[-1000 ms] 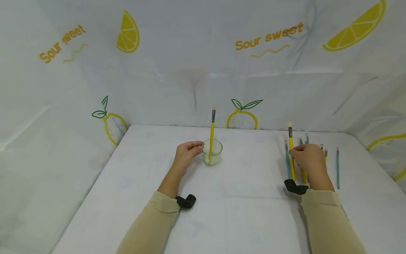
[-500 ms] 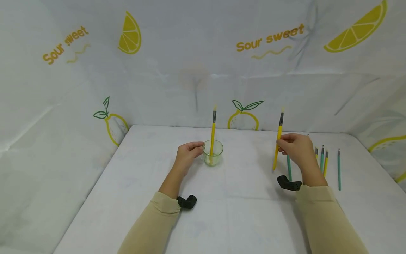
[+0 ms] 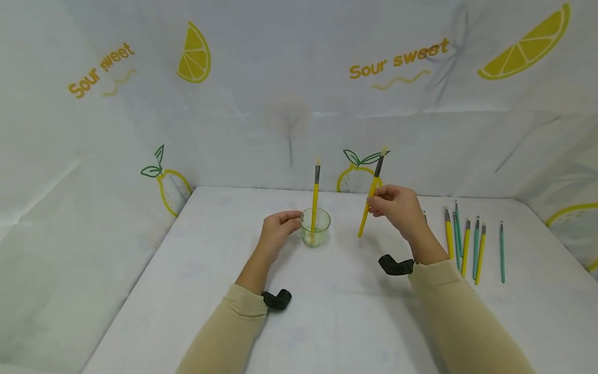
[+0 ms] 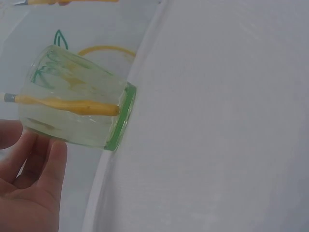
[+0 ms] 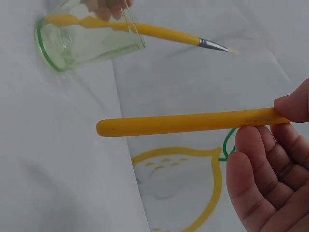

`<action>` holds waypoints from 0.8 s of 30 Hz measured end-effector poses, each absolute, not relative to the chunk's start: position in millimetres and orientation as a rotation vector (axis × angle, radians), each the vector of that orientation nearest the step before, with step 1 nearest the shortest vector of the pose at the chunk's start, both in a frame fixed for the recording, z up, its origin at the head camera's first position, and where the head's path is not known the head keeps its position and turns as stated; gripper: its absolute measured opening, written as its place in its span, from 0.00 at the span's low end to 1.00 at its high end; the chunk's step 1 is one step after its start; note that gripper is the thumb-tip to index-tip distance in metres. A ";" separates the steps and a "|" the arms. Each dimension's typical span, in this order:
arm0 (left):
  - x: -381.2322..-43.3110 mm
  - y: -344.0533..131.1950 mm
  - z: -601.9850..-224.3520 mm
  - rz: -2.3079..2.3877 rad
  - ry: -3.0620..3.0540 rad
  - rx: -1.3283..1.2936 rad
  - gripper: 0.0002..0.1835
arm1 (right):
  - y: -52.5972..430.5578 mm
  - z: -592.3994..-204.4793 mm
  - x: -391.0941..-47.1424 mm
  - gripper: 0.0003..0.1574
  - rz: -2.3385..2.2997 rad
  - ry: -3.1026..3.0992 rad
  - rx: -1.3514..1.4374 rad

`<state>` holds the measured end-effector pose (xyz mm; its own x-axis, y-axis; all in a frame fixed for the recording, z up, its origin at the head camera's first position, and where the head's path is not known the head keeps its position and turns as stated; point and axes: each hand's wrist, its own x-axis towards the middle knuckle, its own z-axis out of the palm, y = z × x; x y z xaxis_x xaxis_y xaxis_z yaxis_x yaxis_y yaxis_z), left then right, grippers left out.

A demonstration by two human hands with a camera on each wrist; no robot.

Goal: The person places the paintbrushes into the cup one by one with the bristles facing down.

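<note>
My left hand (image 3: 275, 231) holds the clear greenish glass (image 3: 318, 236) at its left side, thumb and fingertips at the rim. The glass stands upright on the table. A yellow-handled paintbrush (image 3: 315, 200) leans in it with bristles up; its handle end reaches the bottom in the left wrist view. To the right of the glass, my right hand (image 3: 397, 208) pinches a second yellow paintbrush (image 5: 178, 123) between thumb and fingers. That brush is raised and tilted, bristles up, its bare handle end pointing down toward the table, apart from the glass.
Several brushes with yellow handles (image 3: 465, 249) and teal handles (image 3: 502, 254) lie at the table's right side, some partly hidden by the right forearm. A white lemon-print sheet (image 3: 261, 140) hangs behind the white table (image 3: 322, 332).
My right hand has lifted the yellow paintbrush from the group on the right and carried it left toward the glass. My left hand has stayed at the glass.
</note>
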<state>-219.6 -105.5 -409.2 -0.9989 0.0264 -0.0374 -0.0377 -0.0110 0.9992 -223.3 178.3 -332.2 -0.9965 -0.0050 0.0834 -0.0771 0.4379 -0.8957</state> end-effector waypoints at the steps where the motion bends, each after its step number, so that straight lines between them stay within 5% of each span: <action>1: -219.6 -105.7 -409.4 2.203 2.175 -0.012 0.13 | 174.6 -333.0 -224.6 0.17 1.653 -2.581 0.094; 24: -219.4 -105.7 -411.2 2.193 2.182 0.002 0.14 | 112.4 -336.9 -248.6 0.16 1.876 -2.214 0.219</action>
<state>-219.4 -105.7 -411.2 -0.9988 0.0350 -0.0331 -0.0333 -0.0046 0.9994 -248.6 112.4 -336.9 -0.9621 0.0347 0.2705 -0.2612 0.1688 -0.9504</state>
